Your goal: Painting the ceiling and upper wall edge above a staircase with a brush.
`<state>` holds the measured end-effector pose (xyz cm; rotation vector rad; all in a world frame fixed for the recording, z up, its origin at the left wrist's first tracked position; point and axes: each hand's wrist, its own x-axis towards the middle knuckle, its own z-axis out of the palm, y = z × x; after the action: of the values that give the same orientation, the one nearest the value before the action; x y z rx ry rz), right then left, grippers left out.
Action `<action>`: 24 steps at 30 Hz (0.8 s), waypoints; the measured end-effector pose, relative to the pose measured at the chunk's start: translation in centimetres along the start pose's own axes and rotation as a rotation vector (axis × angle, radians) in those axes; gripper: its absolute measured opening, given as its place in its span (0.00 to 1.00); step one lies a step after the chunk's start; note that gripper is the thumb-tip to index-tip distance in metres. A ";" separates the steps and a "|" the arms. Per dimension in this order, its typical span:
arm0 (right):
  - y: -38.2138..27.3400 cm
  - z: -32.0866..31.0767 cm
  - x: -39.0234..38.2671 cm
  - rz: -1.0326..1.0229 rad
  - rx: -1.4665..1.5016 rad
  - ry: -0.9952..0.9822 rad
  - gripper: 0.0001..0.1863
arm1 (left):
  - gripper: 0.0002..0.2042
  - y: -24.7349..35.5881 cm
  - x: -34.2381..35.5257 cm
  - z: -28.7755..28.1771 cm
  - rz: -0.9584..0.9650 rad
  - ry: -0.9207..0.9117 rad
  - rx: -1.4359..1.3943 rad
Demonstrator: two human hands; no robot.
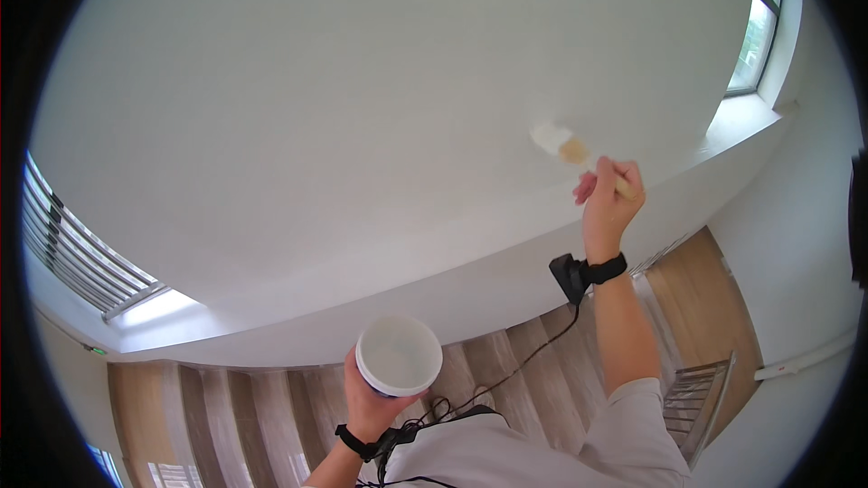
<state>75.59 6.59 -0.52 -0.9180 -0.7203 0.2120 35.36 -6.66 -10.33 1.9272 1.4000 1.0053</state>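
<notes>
My right hand (610, 199) is closed around the handle of a paintbrush (573, 151) with pale yellowish bristles. The brush reaches up and left to the white wall (344, 154), and its white tip appears to touch it. A brighter white patch (546, 136) shows on the wall at the bristle end. Lower down, my left hand (369, 408) grips a round white plastic tub (399, 354) from its left side and underneath. The tub's open top faces up; its inside looks white, and how much it holds cannot be made out.
Wooden stairs (262, 398) run below, with landings at both sides. A metal railing (701, 398) stands lower right, and barred window rails (81, 244) are at left. A window (755, 45) is at upper right. A black cable (533, 357) hangs from the right wrist device (570, 278).
</notes>
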 end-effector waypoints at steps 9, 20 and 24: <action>-4.2 5.7 4.3 -0.130 0.233 -0.069 0.11 | 0.56 1.3 0.7 0.4 0.063 -0.022 0.039; -3.6 3.3 -1.4 -0.223 0.141 0.006 0.09 | 0.56 -0.2 0.7 -0.6 0.076 -0.027 0.101; -6.2 6.6 2.7 -0.218 0.320 0.058 0.09 | 0.57 0.8 1.1 0.3 0.062 -0.031 0.037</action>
<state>72.56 8.36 8.29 -0.5340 -0.7031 0.1024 36.22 -5.92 -9.56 2.0160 1.3584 0.9803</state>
